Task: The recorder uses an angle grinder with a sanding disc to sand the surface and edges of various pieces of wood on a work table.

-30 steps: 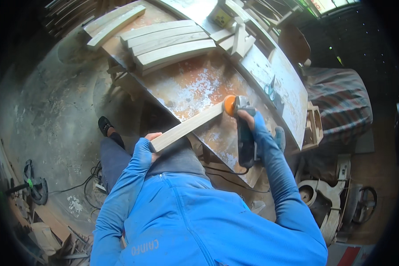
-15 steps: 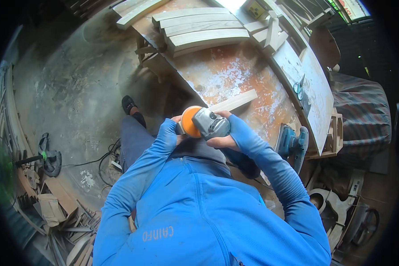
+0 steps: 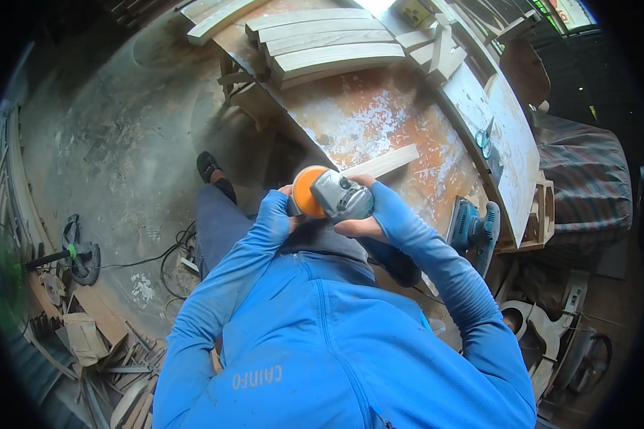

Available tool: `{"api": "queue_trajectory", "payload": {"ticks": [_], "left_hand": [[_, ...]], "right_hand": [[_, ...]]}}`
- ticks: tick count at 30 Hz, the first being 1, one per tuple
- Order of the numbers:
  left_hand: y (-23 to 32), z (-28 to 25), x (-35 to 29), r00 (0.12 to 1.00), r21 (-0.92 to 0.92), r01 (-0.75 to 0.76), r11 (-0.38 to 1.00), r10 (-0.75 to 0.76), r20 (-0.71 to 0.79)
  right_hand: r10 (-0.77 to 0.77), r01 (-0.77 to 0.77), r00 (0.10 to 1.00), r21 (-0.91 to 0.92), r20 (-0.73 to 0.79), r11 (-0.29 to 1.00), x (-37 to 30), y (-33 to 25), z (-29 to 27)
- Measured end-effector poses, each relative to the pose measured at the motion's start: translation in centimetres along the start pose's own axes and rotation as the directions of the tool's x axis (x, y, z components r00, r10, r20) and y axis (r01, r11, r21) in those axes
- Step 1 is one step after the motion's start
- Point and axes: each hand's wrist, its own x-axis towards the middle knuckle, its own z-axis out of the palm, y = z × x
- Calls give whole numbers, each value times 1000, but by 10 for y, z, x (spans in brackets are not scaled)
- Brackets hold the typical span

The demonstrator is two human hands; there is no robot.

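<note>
Close in front of my body I hold a grey power sander [image 3: 345, 199] with a round orange disc [image 3: 310, 191]. My right hand [image 3: 363, 211] grips its grey body, fingers on the far side and thumb on the near side. At the disc's left rim, my left hand [image 3: 290, 207] is closed, with its fingertips partly hidden behind the disc. A narrow dark edge shows between that hand and the disc; I cannot tell what it is. Just beyond the sander, a pale wooden strip [image 3: 385, 161] lies on the paint-stained worktable [image 3: 358, 114].
Curved wooden pieces [image 3: 329, 46] are stacked at the table's far end. A blue sander [image 3: 472, 232] stands at the right, near scissors [image 3: 485, 141] on a white board [image 3: 511, 164]. Wood scraps [image 3: 122, 365] and a black cable [image 3: 166, 254] lie on the floor at left.
Both hands keep the same hold on the sander. The view has shifted very slightly; nothing else visibly differs.
</note>
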Motion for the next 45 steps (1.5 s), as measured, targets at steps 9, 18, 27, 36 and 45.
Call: {"api": "queue_trajectory", "payload": {"ticks": [9, 18, 27, 36, 45], "left_hand": [[-13, -3, -4, 994, 115, -82, 990, 90, -65], [-13, -8, 2, 998, 116, -69, 991, 69, 5], [-13, -10, 6, 994, 85, -107, 991, 106, 6], [-16, -8, 1, 972, 158, -213, 964, 225, -63], [-10, -6, 2, 993, 24, -115, 993, 116, -20]], "right_hand": [[98, -90, 988, 70, -122, 993, -6, 37, -26], [253, -203, 922, 189, -292, 961, -10, 78, -98], [244, -158, 858, 220, -452, 963, -5, 120, -157], [190, -61, 889, 303, -416, 951, -23, 98, -98], [39, -38, 999, 59, -27, 998, -13, 24, -17]]}}
